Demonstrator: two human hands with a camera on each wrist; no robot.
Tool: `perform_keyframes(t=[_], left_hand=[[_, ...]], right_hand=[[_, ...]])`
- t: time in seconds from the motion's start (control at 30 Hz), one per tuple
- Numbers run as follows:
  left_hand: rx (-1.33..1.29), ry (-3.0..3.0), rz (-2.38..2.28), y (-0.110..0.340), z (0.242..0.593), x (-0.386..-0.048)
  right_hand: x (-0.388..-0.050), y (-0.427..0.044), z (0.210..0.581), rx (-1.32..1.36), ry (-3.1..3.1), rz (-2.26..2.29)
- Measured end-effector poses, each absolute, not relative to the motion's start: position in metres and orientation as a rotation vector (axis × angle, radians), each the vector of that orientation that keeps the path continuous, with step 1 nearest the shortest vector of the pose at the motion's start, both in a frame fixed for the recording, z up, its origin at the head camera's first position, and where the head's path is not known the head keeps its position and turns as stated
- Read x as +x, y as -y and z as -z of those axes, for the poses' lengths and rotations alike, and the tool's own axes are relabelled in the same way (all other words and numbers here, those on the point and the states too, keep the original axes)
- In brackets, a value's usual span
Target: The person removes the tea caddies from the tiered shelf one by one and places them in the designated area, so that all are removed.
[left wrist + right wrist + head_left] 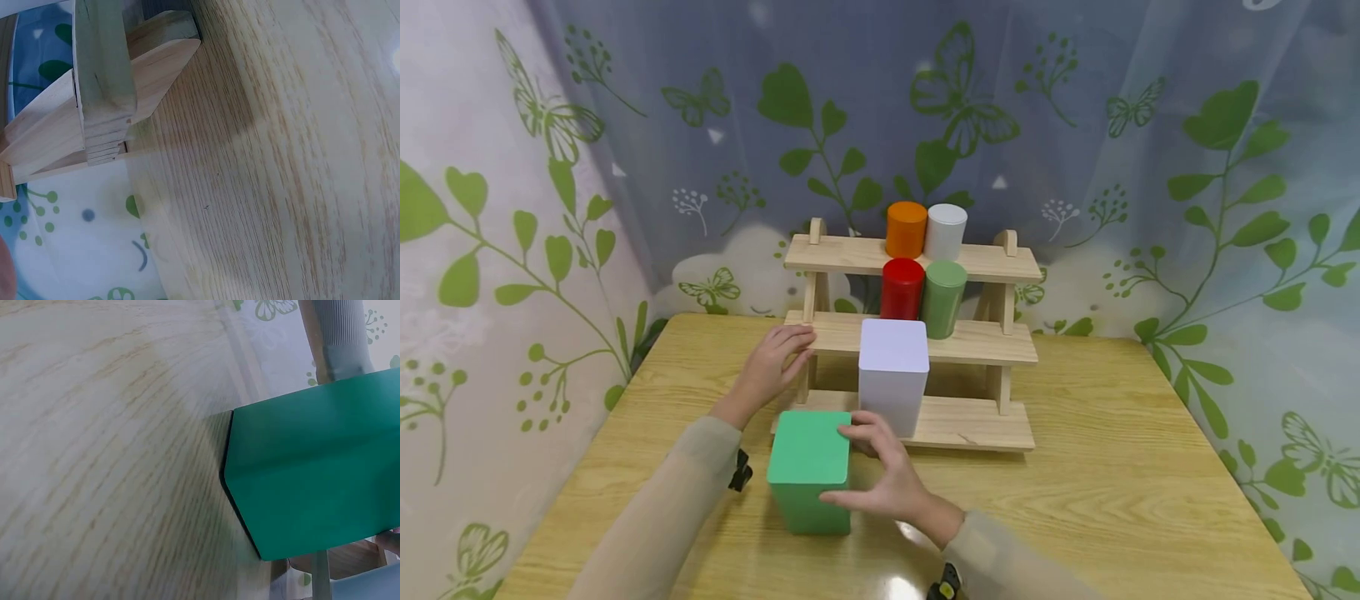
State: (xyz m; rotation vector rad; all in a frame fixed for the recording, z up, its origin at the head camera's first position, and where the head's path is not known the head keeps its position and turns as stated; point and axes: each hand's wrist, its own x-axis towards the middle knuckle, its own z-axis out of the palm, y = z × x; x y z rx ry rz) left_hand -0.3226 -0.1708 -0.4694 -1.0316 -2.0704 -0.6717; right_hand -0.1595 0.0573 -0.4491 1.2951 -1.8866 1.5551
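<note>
- The green box [811,450] is in front of the rack [973,425], toward its left end, between the two forearms; whether its base touches the table [1112,475] is hard to tell.
- The right hand [887,475] grips this box from the right, thumb across the front and fingers round the rear right edge.
- Those fingers come close to the lower left of the white box [891,396] on the bottom shelf, so room on that side is tight.
- Bare wood runs from the rack's right end to the table's right edge, and a wide strip lies left of the left forearm.
- The left hand [772,362] lays its fingers over the left end of the middle shelf, thumb apart; I cannot tell whether it clamps there.
- The green box looks upright, taller than wide, plain and smooth, with a square top, rounded corners and a dark line along its bottom edge.
</note>
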Motion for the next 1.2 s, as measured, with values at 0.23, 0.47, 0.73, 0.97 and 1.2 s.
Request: perform_keyframes(t=[0.23,0.47,0.73,0.97,1.2], left_hand=[[-1.026,2.086,0.667,0.172,0.469,-0.321],[-1.025,2.081,0.676,0.172,0.47,-0.32],[-1.032,2.064,0.655,0.174,0.471,-0.321],[-1.038,2.076,0.644,0.172,0.469,-0.322],[-1.029,2.098,0.641,0.172,0.469,-0.322]], right_hand=[[-0.158,-0.051,0.452,1.3,1.89,-1.57],[-0.157,-0.046,0.45,1.289,1.919,-1.56],[-0.155,-0.047,0.448,1.249,2.001,-1.486],[-0.158,-0.054,0.446,1.239,2.008,-1.387],[-0.163,-0.064,0.44,1.253,1.919,-1.41]])
